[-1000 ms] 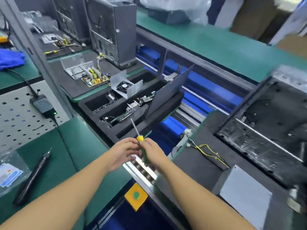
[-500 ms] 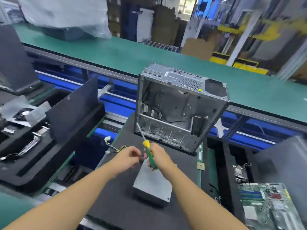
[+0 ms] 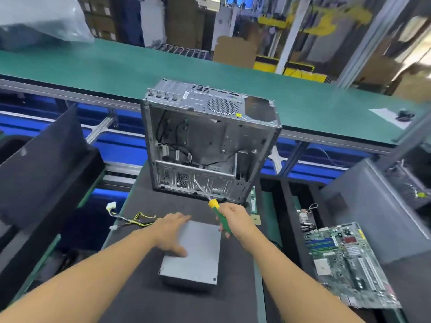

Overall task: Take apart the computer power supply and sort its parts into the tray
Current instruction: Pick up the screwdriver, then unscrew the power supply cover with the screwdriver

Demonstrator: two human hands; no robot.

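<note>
As left hand touches power supply, long axis away, cables leftward

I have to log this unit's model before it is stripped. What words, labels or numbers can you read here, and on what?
No text here can be read.
The white label on the computer case: too blurred.
The yellow sticker on the case: too small.
Print on the circuit board: too small.
The top of the power supply: no label shows.
</note>
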